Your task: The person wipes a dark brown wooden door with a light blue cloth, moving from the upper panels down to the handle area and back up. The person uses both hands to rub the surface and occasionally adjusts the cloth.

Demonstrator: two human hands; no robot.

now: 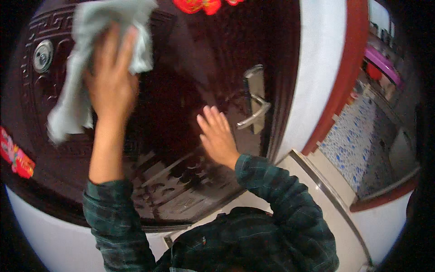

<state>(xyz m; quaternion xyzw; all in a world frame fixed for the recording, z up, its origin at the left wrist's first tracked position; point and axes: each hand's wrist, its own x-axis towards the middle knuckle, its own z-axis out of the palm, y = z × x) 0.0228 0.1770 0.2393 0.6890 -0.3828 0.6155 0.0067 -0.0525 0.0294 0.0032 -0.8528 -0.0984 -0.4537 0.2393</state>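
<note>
My left hand (114, 78) is raised against a dark brown door (176, 91) with moulded patterns, pressing a pale grey-green cloth (139, 51). The cloth is blurred; one end hangs down to the left of my wrist. My right hand (217, 136) holds nothing, its fingers spread a little, at the door's surface. Just right of it is a metal door handle (256, 114) on a long plate. A round metal lock fitting (43, 56) sits on the door left of the cloth.
Red decorations (204, 5) show at the top and a red paper strip (17, 156) at the far left. A white wall (316, 51) and a red-brown frame (346, 74) stand on the right, beside an opening onto a blue-speckled floor (350, 139). Pale tiles lie below.
</note>
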